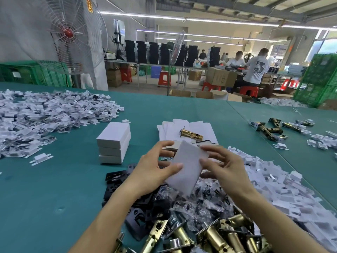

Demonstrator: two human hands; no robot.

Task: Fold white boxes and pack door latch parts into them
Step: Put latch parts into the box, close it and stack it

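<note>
Between the left hand (155, 168) and right hand (225, 167), a tilted white box (187, 167) is pinched by thumbs and curled fingers. Left of the left hand stands a stack of folded boxes (114, 143); beyond the fingertips, a brass latch (191, 134) lies on flat blanks (171, 130).

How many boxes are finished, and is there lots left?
Three closed boxes sit stacked on the left. The left hand and the right hand both hold one white box, which looks like the one in progress. Plenty is left: flat box blanks and a heap of brass latches wait.
</note>
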